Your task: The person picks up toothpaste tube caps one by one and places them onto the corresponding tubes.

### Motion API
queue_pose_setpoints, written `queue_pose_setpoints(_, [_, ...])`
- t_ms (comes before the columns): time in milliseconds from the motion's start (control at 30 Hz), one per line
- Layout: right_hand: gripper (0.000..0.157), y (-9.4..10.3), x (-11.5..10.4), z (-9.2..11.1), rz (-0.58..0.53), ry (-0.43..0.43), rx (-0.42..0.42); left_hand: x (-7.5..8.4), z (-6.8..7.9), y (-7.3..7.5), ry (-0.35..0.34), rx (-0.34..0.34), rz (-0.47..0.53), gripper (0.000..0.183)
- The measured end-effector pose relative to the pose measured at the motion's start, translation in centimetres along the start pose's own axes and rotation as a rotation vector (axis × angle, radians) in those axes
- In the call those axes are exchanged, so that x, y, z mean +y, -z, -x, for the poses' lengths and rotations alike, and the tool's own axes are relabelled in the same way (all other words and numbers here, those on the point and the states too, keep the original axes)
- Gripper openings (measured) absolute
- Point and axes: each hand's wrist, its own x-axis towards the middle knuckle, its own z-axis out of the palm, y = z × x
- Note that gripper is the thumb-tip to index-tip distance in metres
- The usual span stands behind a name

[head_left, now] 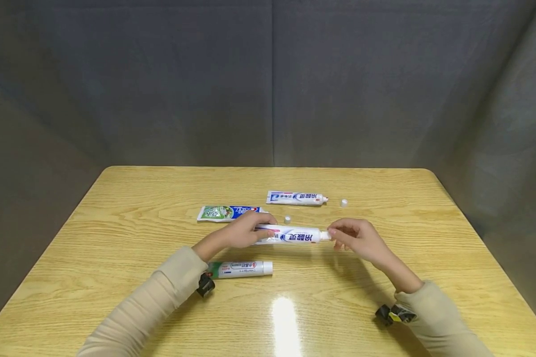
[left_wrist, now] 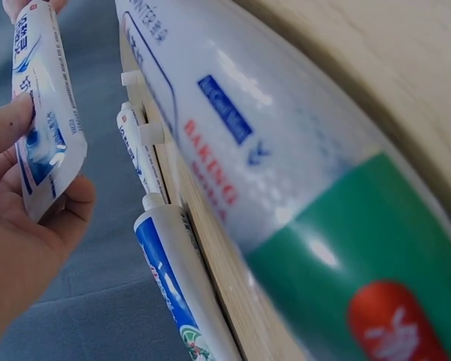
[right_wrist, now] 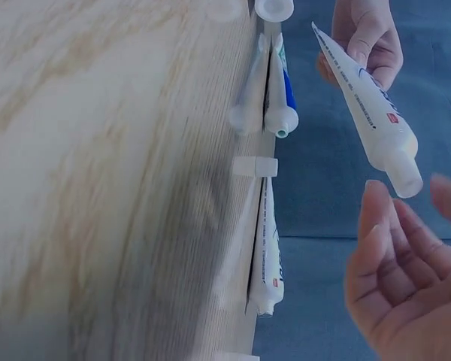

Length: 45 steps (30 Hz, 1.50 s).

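Note:
My left hand (head_left: 241, 232) grips a white and blue toothpaste tube (head_left: 297, 235) by its flat end, thumb on the printed face, and holds it above the table. The tube's white cap (right_wrist: 404, 177) is on and points right. Around that cap, my right hand (head_left: 362, 240) has its thumb and fingers spread; the right wrist view shows a gap between thumb and cap. Near my left forearm lies a capped green and white toothpaste tube (head_left: 245, 268); in the left wrist view its green and silver body (left_wrist: 286, 180) looms large.
Behind the hands lies a green and blue toothpaste tube (head_left: 223, 213), partly hidden by my left hand, with a loose white cap (head_left: 287, 219) nearby. Farther back is an uncapped white toothpaste tube (head_left: 295, 198), another loose cap (head_left: 344, 203) to its right. Grey curtains (head_left: 268, 89) surround the wooden table (head_left: 429, 208).

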Motion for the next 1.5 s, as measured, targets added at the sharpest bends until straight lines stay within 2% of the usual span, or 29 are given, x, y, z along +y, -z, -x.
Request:
queue_pose_setpoints(133, [0.023,-0.16,0.02,0.06,-0.027,0.048,0.029,-0.05,0.03,0.06,0.004,-0.004,0.017,0.013])
queue_pose_setpoints(233, [0.023,-0.37,-0.08,0.14,-0.003,0.072,0.056,-0.11,0.00,0.03,0.010,-0.007,0.021,0.013])
queue_pose_setpoints(633, [0.019,-0.67,-0.42,0.16,-0.002,0.064,0.117,-0.09,-0.14,-0.09,0.006,0.014,0.022,0.011])
queue_pose_setpoints(1000, [0.021,-0.68,-0.49,0.28,-0.022,0.013,0.115,0.02,-0.18,-0.17,0.016,0.013,0.022,0.010])
queue_pose_setpoints(1300, [0.025,-0.78,-0.40,0.28,0.002,0.078,0.097,0.11,-0.21,-0.24,0.011,0.012,0.012,0.011])
queue_pose_setpoints(1500, [0.022,-0.76,-0.33,0.26,0.037,0.094,0.073,0.12,-0.22,-0.33,0.002,0.017,0.003,0.009])
